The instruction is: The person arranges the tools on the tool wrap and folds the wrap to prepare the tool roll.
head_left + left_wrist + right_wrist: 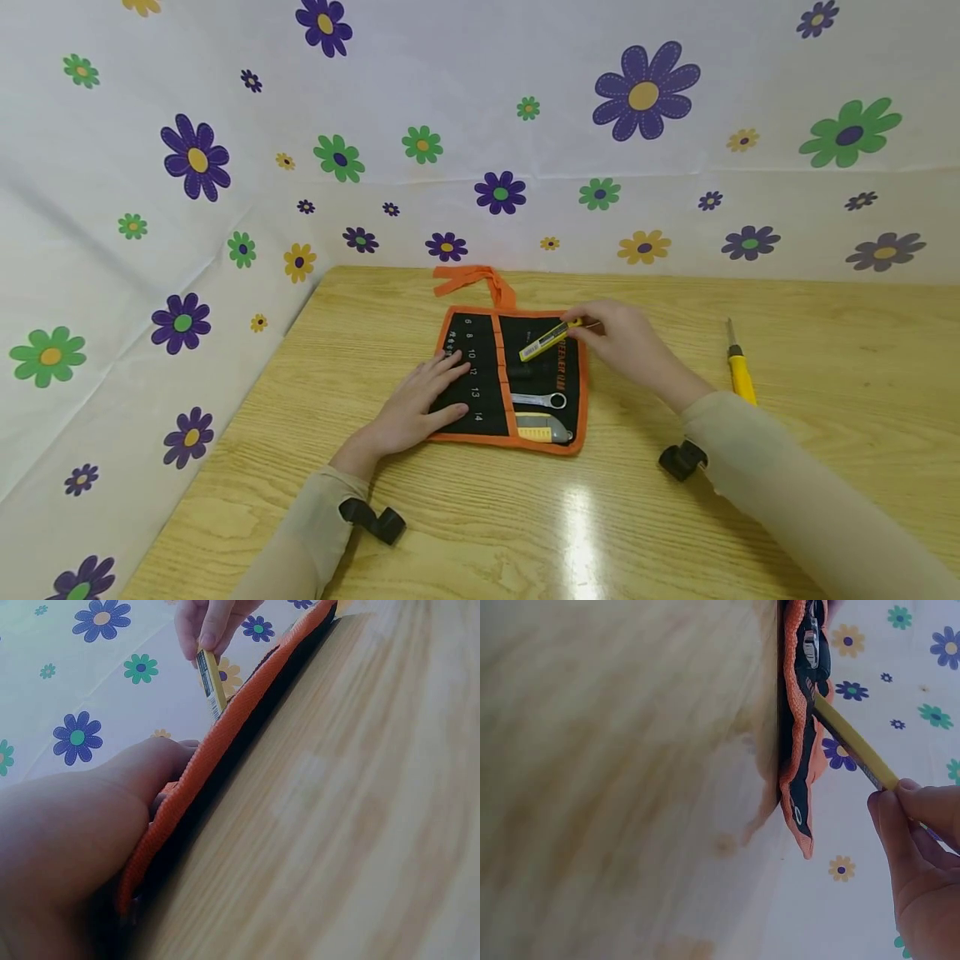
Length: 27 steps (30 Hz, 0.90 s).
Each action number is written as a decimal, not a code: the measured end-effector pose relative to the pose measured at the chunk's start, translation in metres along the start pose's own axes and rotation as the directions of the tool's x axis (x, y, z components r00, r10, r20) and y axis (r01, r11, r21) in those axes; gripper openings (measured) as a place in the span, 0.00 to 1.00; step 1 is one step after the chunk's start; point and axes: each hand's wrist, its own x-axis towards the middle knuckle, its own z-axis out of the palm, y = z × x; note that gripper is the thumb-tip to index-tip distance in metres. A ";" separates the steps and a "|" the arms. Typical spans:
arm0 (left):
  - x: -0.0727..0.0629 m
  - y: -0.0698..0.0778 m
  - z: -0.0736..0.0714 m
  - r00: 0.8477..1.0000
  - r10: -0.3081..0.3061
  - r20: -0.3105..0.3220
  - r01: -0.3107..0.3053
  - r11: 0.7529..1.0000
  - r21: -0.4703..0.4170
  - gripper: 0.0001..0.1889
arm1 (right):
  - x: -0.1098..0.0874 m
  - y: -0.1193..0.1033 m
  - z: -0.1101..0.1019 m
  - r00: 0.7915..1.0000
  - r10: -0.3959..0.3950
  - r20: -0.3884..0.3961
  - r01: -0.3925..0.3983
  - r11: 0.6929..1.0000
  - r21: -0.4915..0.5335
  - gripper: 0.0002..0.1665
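Note:
A black tool pouch with orange edging (582,417) lies spread on the table. My left hand (408,404) rests on its left, numbered half, fingers spread. In the left wrist view, the left hand (97,810) is beside the pouch's orange edge (225,735). My right hand (618,342) pinches one end of a slim yellow case with a dark label (546,340). The case slants down over the pouch's right half, its lower end close over the black cloth. Below it, a combination wrench (536,401) and a yellow-and-grey utility knife (540,428) sit in pouch slots.
A screwdriver with a yellow handle (741,377) lies on the wooden table (645,525) to the right of the pouch. Orange tie straps (480,279) extend from the pouch's far edge. Flower-printed white cloth (450,75) stands behind the table and along its left side.

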 end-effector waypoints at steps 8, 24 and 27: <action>0.000 0.000 0.000 1.000 -0.001 0.002 0.001 1.000 -0.008 0.32 | 0.006 -0.004 0.006 0.999 0.016 0.046 -0.015 0.999 -0.028 0.09; 0.000 -0.001 0.000 1.000 0.002 0.004 -0.002 1.000 0.001 0.33 | 0.008 0.001 0.007 0.992 0.039 0.124 -0.032 0.998 -0.061 0.08; 0.000 -0.001 0.000 1.000 0.001 0.005 -0.001 1.000 -0.003 0.33 | 0.009 0.001 0.006 0.986 0.056 0.154 -0.047 0.997 -0.061 0.09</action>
